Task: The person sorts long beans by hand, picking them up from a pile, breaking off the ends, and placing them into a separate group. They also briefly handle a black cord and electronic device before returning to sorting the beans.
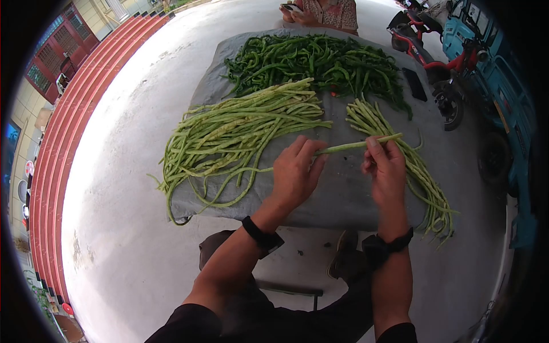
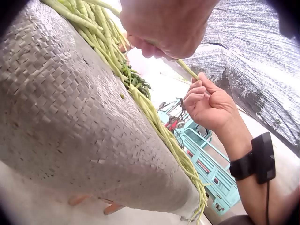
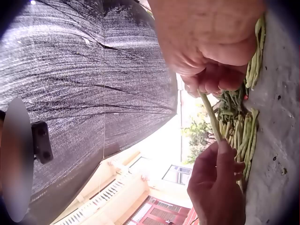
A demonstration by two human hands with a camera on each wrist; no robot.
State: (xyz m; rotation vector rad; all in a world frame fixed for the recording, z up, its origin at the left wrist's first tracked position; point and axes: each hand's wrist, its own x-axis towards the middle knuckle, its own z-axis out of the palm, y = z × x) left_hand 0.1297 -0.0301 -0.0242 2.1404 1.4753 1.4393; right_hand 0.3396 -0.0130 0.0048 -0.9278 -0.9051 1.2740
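Note:
A pale green long bean [image 1: 349, 147] is stretched between both hands above the grey woven sheet. My left hand [image 1: 295, 170] grips it partway along, and its tail trails left towards a large pile of long beans [image 1: 240, 126]. Near the bean's other end, my right hand [image 1: 384, 166] pinches it between thumb and fingers, with a short tip sticking out to the right. Beneath and beyond the right hand lies a smaller bundle of long beans [image 1: 420, 171]. In the right wrist view the bean [image 3: 212, 116] runs straight from one hand to the other.
Green chili peppers [image 1: 314, 60] are heaped at the table's far side, beside a black phone [image 1: 414, 84]. A person [image 1: 329, 14] holding a phone sits opposite. A red scooter [image 1: 423, 48] and a blue three-wheeler [image 1: 486, 74] stand at right, red steps [image 1: 74, 131] at left.

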